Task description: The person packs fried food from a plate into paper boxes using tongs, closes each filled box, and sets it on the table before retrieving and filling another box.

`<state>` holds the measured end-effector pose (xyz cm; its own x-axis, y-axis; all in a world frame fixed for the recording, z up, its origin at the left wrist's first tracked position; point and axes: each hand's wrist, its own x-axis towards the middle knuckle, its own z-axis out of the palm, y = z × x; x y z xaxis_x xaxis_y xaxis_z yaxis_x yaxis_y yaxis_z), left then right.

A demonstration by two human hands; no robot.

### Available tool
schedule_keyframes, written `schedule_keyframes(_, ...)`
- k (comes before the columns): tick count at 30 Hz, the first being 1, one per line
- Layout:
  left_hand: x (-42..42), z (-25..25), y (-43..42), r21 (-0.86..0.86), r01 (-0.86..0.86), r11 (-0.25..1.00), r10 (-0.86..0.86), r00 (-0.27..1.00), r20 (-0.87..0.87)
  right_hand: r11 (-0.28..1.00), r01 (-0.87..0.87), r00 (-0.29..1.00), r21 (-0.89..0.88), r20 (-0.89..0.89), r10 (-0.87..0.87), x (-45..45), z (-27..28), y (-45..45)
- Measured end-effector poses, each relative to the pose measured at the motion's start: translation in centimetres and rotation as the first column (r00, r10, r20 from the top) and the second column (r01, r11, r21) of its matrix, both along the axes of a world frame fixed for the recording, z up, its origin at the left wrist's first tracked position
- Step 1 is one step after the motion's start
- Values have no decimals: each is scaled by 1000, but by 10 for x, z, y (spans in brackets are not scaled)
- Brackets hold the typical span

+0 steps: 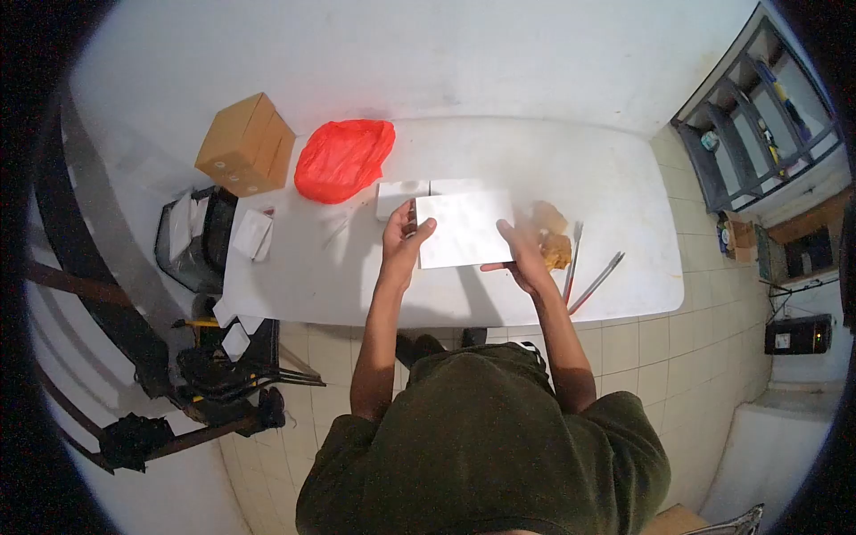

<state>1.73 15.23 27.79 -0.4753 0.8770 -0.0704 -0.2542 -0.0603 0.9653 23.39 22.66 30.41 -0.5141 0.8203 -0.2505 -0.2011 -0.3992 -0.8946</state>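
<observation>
Between my two hands is a flat white rectangular piece, held above the near half of the white table. My left hand grips its left edge, thumb on top. On the opposite edge, my right hand closes with its thumb over the face and a finger showing below. Whether the piece is a board or a thin box, I cannot tell. Partly hidden behind it lie white blocks or boxes. Right of my right hand sit a yellow-brown crumpled lump and a paler lump.
Two slender tools with reddish ends lie at the table's right. A red plastic bag and a cardboard box stand back left. A black bin adjoins the left edge. A dark shelf is far right.
</observation>
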Motion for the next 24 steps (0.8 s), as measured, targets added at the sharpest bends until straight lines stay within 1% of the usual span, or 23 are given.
schedule_keyframes(3,-7,-5,-14,-115,29,993,-30,999,-10,997,63,994,-34,89,-60,-2,-21,-4)
schedule_keyframes(6,-16,-10,-29,-288,60,956,-50,998,45,995,74,984,63,160,-83,-6,-39,-11)
schedule_keyframes(9,-24,-14,-44,-341,103,934,-48,985,168,1000,-21,984,7,176,19,-6,-43,-17)
schedule_keyframes(12,-43,-41,-59,-383,147,912,-51,967,250,998,11,988,-68,157,0,-19,-55,-32)
schedule_keyframes(15,-59,-52,-85,-303,154,941,-53,947,317,991,69,981,-113,190,-47,-37,-50,-50)
schedule_keyframes(16,-65,-55,-90,-289,146,946,-55,952,301,990,73,990,-117,132,-57,-44,-49,-53)
schedule_keyframes(19,-86,-42,-101,-334,102,937,-9,963,270,986,81,995,-144,-39,-88,-61,-40,-72)
schedule_keyframes(20,-94,-38,-103,-319,102,942,-9,960,280,982,0,997,-191,-70,-14,-62,-60,-70)
schedule_keyframes(23,-120,-30,-103,-278,93,956,-3,951,308,996,8,978,-87,-207,-26,-88,-60,-82)
schedule_keyframes(24,-128,-28,-100,-271,83,959,8,948,319,993,41,952,-109,-298,-72,-97,-55,-86)
